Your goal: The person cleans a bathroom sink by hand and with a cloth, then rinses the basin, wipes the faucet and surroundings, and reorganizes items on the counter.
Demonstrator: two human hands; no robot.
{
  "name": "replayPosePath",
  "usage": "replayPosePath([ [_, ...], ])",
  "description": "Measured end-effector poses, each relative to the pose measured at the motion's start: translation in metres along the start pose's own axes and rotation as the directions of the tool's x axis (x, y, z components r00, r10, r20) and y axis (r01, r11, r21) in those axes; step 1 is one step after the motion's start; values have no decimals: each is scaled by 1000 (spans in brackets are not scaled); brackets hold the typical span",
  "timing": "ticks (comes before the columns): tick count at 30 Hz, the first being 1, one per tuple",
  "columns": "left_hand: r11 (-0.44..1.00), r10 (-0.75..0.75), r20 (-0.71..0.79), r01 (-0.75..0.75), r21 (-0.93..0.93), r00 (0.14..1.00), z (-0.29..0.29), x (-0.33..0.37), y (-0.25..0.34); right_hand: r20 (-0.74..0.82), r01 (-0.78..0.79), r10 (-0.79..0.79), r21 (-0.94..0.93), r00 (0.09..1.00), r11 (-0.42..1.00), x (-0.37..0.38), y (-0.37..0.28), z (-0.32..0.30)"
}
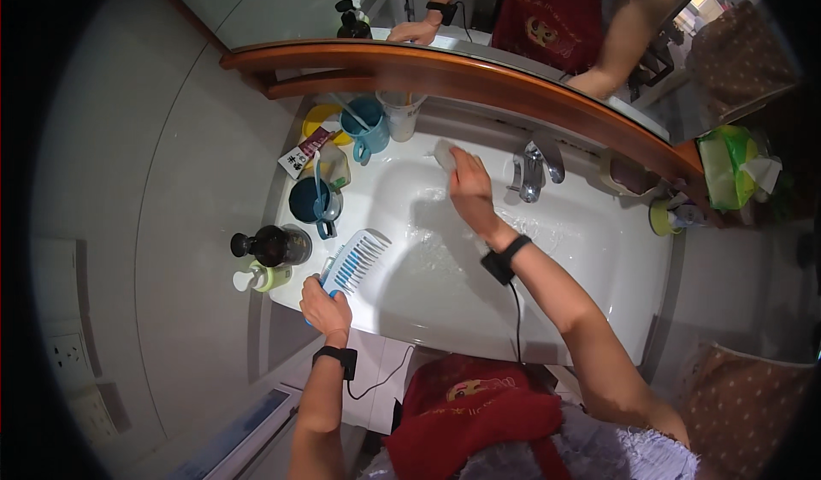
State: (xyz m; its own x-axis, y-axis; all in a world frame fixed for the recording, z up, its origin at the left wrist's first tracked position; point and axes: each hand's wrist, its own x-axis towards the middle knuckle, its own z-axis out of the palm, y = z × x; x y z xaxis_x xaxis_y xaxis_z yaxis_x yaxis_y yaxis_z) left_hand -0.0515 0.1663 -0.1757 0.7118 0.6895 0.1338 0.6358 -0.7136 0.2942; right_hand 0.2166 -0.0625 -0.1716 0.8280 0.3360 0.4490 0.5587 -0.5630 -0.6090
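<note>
My left hand (327, 306) is closed round the blue handle of a wide-toothed white and blue comb (363, 256) over the left rim of the white sink (629, 287). Behind the sink's basin, my right hand (471, 191) presses a pale, whitish pad (445, 155), perhaps a sponge, onto the back ledge; most of it lies under my fingers. Close to the comb stands a dark blue mug (313, 202) with a toothbrush in it. Water shows in the basin.
A dark pump bottle (282, 245) and a light green pump bottle (272, 278) stand at the left rim. Behind are a teal mug (366, 124) and a clear cup (402, 119). The chrome faucet (531, 176) is right of my hand, under a wood-framed mirror shelf (445, 91).
</note>
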Motion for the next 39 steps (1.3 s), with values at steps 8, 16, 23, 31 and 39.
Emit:
replayPosePath([
  [8, 1000, -3, -2, 3, 16, 1000, 1, 0, 4, 342, 154, -40, -313, 939, 937, 42, 11, 44],
  [16, 1000, 15, -16, -15, 17, 1000, 3, 0, 5, 112, 58, 21, -656, 993, 752, -26, 71, -21],
  [23, 999, 39, -39, -39, -1, 998, 1, -4, -5, 538, 549, -110, -817, 836, 175, -50, 63, -61],
  [31, 1000, 18, -9, -18, -13, 1000, 2, 0, -4, 488, 277, 161, -702, 858, 656, -72, 100, -104],
  [39, 999, 9, -18, -9, -44, 1000, 3, -4, -15, 202, -103, 260, -571, 944, 815, -131, 109, -157],
])
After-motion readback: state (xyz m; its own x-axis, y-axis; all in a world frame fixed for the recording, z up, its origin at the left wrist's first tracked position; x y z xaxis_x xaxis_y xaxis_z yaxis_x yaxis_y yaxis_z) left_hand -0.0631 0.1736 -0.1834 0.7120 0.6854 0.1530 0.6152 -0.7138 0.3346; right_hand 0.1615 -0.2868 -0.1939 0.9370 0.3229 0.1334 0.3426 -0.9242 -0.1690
